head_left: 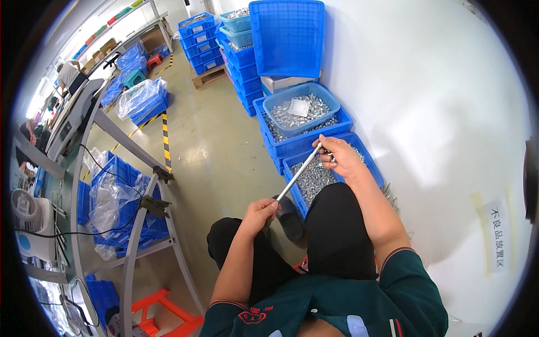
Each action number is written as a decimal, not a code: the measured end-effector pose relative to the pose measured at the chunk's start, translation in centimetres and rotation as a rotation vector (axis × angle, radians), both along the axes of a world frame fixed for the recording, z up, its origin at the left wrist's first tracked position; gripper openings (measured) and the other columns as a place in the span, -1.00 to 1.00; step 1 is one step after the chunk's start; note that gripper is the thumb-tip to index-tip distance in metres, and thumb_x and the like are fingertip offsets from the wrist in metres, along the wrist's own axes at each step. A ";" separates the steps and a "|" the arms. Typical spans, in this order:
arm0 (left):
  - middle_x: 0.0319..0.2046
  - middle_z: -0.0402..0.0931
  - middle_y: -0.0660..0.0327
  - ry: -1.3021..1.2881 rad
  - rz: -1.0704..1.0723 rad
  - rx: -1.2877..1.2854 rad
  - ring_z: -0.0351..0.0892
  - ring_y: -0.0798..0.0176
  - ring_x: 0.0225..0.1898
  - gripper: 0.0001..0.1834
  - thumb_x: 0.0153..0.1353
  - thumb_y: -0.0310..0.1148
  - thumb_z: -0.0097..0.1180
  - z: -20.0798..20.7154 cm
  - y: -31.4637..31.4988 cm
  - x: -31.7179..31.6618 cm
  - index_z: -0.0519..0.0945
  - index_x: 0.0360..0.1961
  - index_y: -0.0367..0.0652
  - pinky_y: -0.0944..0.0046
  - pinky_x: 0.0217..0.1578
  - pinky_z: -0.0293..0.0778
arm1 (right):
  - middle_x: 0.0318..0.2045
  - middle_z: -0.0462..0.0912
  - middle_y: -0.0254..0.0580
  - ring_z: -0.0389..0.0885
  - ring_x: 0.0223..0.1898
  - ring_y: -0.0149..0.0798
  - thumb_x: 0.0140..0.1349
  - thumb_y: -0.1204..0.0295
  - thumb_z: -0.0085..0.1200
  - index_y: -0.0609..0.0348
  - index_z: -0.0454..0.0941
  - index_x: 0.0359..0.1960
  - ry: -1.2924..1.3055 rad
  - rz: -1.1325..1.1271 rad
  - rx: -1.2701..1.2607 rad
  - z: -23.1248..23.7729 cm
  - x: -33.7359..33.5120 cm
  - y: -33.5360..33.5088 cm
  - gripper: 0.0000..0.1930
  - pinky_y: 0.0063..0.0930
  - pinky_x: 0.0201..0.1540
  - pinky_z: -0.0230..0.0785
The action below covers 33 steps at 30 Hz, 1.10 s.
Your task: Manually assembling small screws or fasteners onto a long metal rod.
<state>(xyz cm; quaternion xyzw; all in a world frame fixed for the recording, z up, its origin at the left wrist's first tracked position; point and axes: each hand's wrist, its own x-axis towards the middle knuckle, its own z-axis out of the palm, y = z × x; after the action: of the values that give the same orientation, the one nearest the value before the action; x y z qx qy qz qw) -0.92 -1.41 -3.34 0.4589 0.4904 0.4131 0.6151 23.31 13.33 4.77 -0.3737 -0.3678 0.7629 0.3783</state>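
A thin silver metal rod slants up and to the right in front of my knees. Its lower end is gripped by my left hand, fingers closed around it. My right hand pinches the upper end between thumb and forefinger. Small shiny metal pieces show in its curled fingers; their kind is too small to tell. Just beneath that hand, beside my right knee, lies a blue crate full of small silver metal parts. Beyond it a light blue basket of larger silver fittings, topped by a white card, rests on another blue crate.
Blue crates stand stacked along the wall, with an upright blue crate behind the basket. At left are a workbench frame, plastic-wrapped crates and an orange stool. People work at far left.
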 end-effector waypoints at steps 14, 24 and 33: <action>-0.67 0.36 0.34 -0.020 0.046 -0.001 0.24 0.48 -0.61 -0.74 0.21 -0.26 -0.05 1.1 -0.1 -0.1 0.53 -0.39 -0.26 0.47 -0.56 0.14 | -0.44 0.41 -0.17 0.25 -0.61 -0.55 0.27 0.40 -0.11 0.33 0.38 -0.12 0.099 0.105 -0.164 -1.7 1.3 0.8 -0.75 -0.77 -0.72 0.05; -0.67 0.36 0.34 -0.035 0.040 0.020 0.23 0.49 -0.63 -0.75 0.22 -0.27 -0.05 0.7 0.0 -0.2 0.52 -0.40 -0.27 0.47 -0.58 0.14 | -0.38 0.45 -0.05 0.30 -0.61 -0.49 0.20 0.50 -0.10 0.30 0.40 -0.13 0.136 0.031 -0.202 -1.2 1.1 0.8 -0.78 -0.74 -0.72 0.10; -0.68 0.37 0.34 -0.024 0.034 0.022 0.25 0.49 -0.62 -0.76 0.21 -0.29 -0.03 0.3 0.0 -0.3 0.53 -0.42 -0.27 0.47 -0.57 0.15 | -0.38 0.47 -0.09 0.28 -0.64 -0.55 0.14 0.57 -0.04 0.27 0.41 -0.15 0.127 0.057 -0.221 -1.8 1.4 1.0 -0.78 -0.78 -0.76 0.06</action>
<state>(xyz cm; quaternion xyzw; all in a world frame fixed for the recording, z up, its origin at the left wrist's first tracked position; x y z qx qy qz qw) -1.22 -1.45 -3.04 0.4521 0.4862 0.4342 0.6088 24.75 14.37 2.98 -0.3534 -0.2670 0.8314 0.3356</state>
